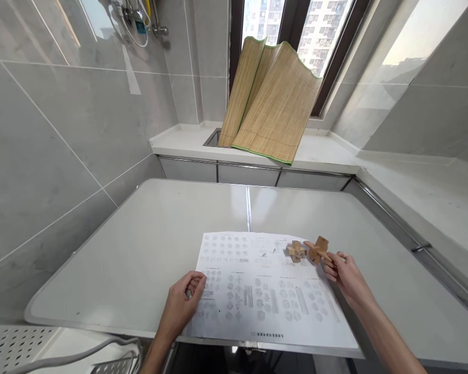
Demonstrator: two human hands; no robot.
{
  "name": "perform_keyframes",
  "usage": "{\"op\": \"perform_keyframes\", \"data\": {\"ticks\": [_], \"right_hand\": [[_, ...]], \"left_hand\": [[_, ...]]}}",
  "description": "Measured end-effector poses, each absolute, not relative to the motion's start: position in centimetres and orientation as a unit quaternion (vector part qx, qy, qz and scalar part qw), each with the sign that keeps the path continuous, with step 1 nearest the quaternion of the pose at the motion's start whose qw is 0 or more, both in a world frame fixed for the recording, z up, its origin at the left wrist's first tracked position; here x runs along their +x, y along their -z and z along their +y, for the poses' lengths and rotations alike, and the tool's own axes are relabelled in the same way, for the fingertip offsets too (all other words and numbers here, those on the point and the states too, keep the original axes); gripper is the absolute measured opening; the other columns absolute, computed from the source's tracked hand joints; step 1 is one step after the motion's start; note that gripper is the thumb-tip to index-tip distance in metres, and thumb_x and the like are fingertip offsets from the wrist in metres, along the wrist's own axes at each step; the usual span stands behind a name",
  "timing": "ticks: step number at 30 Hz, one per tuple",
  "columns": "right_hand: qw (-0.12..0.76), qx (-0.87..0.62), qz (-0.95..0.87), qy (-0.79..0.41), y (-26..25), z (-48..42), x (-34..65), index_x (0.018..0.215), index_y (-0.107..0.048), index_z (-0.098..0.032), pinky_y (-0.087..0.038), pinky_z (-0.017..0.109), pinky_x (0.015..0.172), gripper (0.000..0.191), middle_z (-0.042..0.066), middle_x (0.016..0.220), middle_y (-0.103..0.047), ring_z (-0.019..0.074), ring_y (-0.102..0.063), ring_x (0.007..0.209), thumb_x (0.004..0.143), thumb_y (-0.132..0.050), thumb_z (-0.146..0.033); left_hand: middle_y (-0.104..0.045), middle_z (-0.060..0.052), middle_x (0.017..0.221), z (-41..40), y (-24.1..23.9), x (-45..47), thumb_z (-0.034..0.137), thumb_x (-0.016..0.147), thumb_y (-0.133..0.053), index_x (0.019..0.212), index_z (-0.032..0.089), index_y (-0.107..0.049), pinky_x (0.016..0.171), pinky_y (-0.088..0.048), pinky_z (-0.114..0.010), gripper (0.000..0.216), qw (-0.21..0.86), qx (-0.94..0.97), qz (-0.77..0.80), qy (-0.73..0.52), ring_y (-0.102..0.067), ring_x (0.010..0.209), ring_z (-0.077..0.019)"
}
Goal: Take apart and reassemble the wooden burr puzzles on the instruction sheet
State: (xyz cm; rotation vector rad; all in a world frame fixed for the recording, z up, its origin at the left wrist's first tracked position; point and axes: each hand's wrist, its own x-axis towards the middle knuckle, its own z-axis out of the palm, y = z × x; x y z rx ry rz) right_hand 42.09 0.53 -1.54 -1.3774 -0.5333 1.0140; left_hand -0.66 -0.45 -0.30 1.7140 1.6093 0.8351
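Note:
My right hand [340,266] pinches the end of a stick-like part of a wooden interlocking puzzle [318,250] at the right side of a printed sheet [253,324]. Right beside it, on the paper, sits a second wooden burr puzzle [296,251], paler and made of crossed blocks. Whether the two puzzles touch is hard to tell. Resting on the sheet's left edge, my left hand [185,298] has its fingers curled in, thumb near the fingertips, and nothing shows in it. Rows of small diagrams cover the sheet.
The white folding table [120,270] has a seam down its middle. Behind it, a bamboo mat [276,104] leans on a white ledge [327,145] under the window. A perforated white appliance with a grey hose [74,358] stands at lower left. Grey tiled walls enclose the space.

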Motion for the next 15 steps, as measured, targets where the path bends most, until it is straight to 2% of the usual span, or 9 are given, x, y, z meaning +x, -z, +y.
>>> {"op": "perform_keyframes", "data": {"ticks": [4, 8, 13, 15], "right_hand": [[0.590, -0.627, -0.323, -0.393, 0.4, -2.0, 41.4, 0.103, -0.037, -0.031, -0.031, 0.017, 0.042, 0.050, -0.012, 0.059, -0.045, 0.0095, -0.037, 0.049, 0.085, -0.075, -0.057], [0.532, -0.594, -0.416, -0.437, -0.9, -4.3, 38.7, 0.110, -0.041, -0.030, -0.035, 0.020, 0.048, 0.040, -0.012, 0.060, -0.041, 0.0103, -0.037, 0.051, 0.095, -0.063, -0.060], [0.483, -0.541, -0.458, -0.514, -0.2, -5.4, 33.2, 0.113, -0.042, -0.029, -0.031, 0.021, 0.048, 0.040, -0.011, 0.062, -0.041, 0.0108, -0.034, 0.051, 0.096, -0.058, -0.062], [0.457, -0.524, -0.466, -0.548, 0.5, -5.6, 31.2, 0.114, -0.041, -0.029, -0.029, 0.021, 0.049, 0.040, -0.011, 0.062, -0.037, 0.0112, -0.034, 0.052, 0.098, -0.053, -0.064]], "left_hand": [[-0.069, -0.001, 0.077, -0.3, 0.4, -0.9, 0.054, 0.095, -0.056, 0.093, 0.021, -0.067, 0.066, -0.049, -0.026, 0.034, 0.316, 0.658, 0.604, -0.319, -0.059, 0.068, -0.0177], [-0.069, -0.002, 0.080, -0.6, 0.1, -0.4, 0.052, 0.097, -0.053, 0.094, 0.022, -0.067, 0.069, -0.051, -0.029, 0.033, 0.285, 0.675, 0.599, -0.324, -0.061, 0.070, -0.0192], [-0.070, -0.008, 0.097, -2.4, -0.8, 2.5, 0.044, 0.101, -0.052, 0.096, 0.022, -0.065, 0.089, -0.054, -0.040, 0.026, 0.253, 0.707, 0.553, -0.362, -0.065, 0.095, -0.0253], [-0.069, -0.011, 0.118, -3.2, -0.9, 4.0, 0.041, 0.099, -0.056, 0.113, 0.023, -0.064, 0.100, -0.052, -0.045, 0.024, 0.278, 0.722, 0.521, -0.360, -0.063, 0.113, -0.0282]]}}
